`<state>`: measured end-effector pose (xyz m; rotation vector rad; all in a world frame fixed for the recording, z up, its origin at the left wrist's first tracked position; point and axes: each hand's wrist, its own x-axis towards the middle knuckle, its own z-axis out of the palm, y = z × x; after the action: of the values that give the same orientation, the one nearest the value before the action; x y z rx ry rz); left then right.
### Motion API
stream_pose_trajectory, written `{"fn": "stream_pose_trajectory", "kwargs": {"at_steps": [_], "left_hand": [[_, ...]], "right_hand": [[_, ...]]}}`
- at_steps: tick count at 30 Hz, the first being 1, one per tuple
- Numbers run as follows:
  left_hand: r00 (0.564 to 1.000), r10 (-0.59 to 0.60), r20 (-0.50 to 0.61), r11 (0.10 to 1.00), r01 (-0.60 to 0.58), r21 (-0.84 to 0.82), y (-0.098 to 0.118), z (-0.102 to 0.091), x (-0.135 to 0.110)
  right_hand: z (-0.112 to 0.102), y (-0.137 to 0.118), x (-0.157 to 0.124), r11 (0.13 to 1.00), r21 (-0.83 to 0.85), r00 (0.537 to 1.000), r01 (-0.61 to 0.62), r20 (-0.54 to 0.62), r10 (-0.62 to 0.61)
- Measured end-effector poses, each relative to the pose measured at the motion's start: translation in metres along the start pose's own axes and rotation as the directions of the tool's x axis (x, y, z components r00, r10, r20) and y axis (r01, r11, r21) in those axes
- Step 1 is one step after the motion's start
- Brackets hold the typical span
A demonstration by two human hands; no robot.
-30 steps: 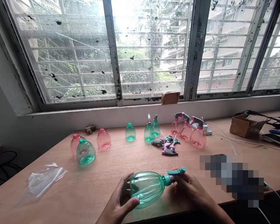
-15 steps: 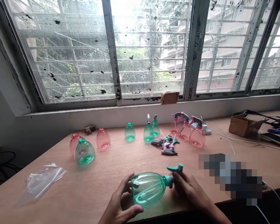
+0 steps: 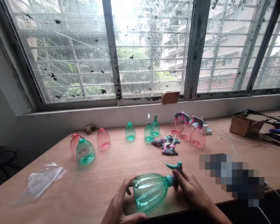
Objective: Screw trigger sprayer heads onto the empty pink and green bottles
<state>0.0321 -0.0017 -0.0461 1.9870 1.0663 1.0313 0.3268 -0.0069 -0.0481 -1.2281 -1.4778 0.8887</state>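
A green spray bottle [image 3: 150, 191] lies on its side in the air above the table's front edge, its base toward the left. My left hand [image 3: 121, 202] wraps round the base, thumb below and fingers above. The fingers of my right hand [image 3: 189, 186] close on the grey and green spray head [image 3: 177, 169] at the bottle's neck, with its trigger pointing up and left. Beyond my hands lies a pile of loose spray heads [image 3: 169, 145], grey with pink or green parts.
Open green bottles [image 3: 85, 154] and pink bottles [image 3: 103, 139] stand at the left. Pink bottles with heads [image 3: 198, 135] and green ones with heads [image 3: 149, 132] stand further back. A plastic bag [image 3: 45, 180] lies left; a cardboard box [image 3: 244, 124] sits right, near white cables.
The bottle has turned slightly about its length and tilted, its base dropping a little. Both hands keep their hold, and the spray head's trigger has shifted slightly up.
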Motion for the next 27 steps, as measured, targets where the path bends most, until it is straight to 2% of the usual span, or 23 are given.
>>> {"fn": "stream_pose_trajectory", "kwargs": {"at_steps": [4, 10, 13, 16, 19, 22, 24, 27], "left_hand": [[0.997, 0.072, -0.001, 0.996, -0.071, 0.058, -0.003, 0.003, 0.000], [0.980, 0.188, 0.063, 0.977, -0.194, 0.090, -0.006, 0.003, 0.004], [0.981, 0.180, 0.076, 0.977, -0.187, 0.103, -0.006, 0.005, 0.005], [0.980, 0.184, 0.076, 0.979, -0.190, 0.077, -0.007, 0.007, 0.006], [0.975, 0.208, 0.083, 0.978, -0.209, 0.009, -0.006, 0.008, 0.007], [0.973, 0.212, 0.096, 0.977, -0.209, -0.034, -0.004, 0.006, 0.006], [0.972, 0.211, 0.102, 0.977, -0.206, -0.051, -0.003, 0.005, 0.005], [0.969, 0.215, 0.122, 0.975, -0.206, -0.078, -0.001, 0.003, 0.004]], "right_hand": [[-0.001, 0.005, 0.002, 0.998, 0.054, 0.999, -0.032, 0.032, 0.030], [0.003, 0.011, 0.001, 0.974, 0.207, 0.995, -0.097, -0.004, 0.100], [-0.001, 0.000, 0.001, 0.979, 0.202, 0.999, -0.021, -0.034, 0.028], [-0.012, -0.018, 0.009, 0.992, 0.086, 0.985, 0.091, -0.154, -0.077], [-0.024, -0.038, 0.033, 0.984, -0.067, 0.957, 0.164, -0.232, -0.176], [-0.033, -0.058, 0.072, 0.923, -0.252, 0.919, 0.292, -0.192, -0.343], [-0.033, -0.067, 0.102, 0.833, -0.440, 0.881, 0.336, -0.166, -0.443], [-0.024, -0.066, 0.149, 0.785, -0.517, 0.870, 0.341, -0.143, -0.472]]}}
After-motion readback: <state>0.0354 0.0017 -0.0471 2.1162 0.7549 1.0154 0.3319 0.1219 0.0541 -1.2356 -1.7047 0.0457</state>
